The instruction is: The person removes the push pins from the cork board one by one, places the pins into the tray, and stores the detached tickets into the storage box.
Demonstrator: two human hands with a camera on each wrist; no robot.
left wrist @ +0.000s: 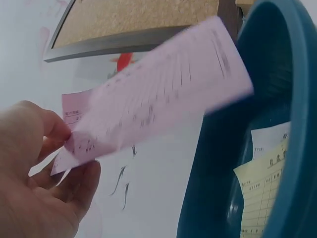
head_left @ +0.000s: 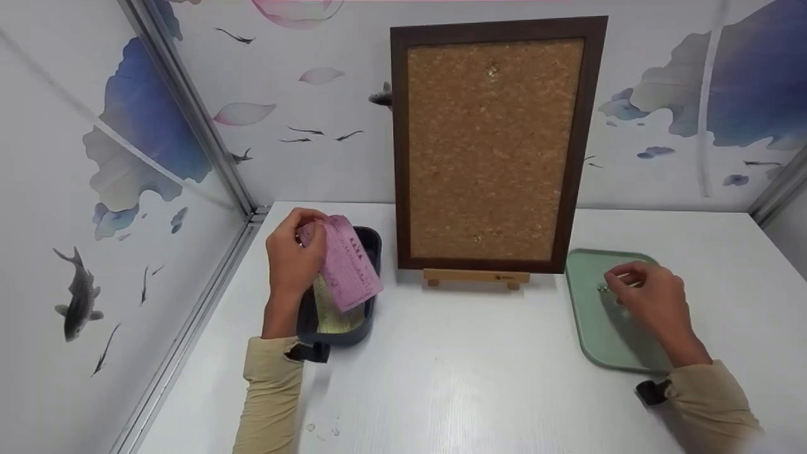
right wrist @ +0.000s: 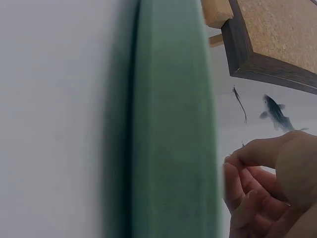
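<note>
**Pink slip lifted, pin being picked**

Left of the cork board [head_left: 495,148], the left hand [head_left: 291,258] pinches a pink slip [head_left: 345,261] above the dark bin [head_left: 373,243], where yellow slips [head_left: 331,315] remain. Right of the board, the right hand [head_left: 649,296] pinches what seems a small pin [head_left: 603,288] over the green tray [head_left: 592,328]. Nothing is pinned to the board yet; its front on the bench [head_left: 454,378] looks unobstructed.

1. Pink slip [head_left: 345,263]: thin printed paper form, held tilted above the dark tray [head_left: 373,243], one end pinched in the left hand [head_left: 291,258], the other end hanging free.
2. Dark tray: blue-black, rounded corners, on the surface left of centre; yellow and white printed slips lie inside.
3. Small pin [head_left: 604,288]: metallic, tiny, over the green tray [head_left: 596,334], at the right hand [head_left: 649,299] fingertips; details unclear.
</note>
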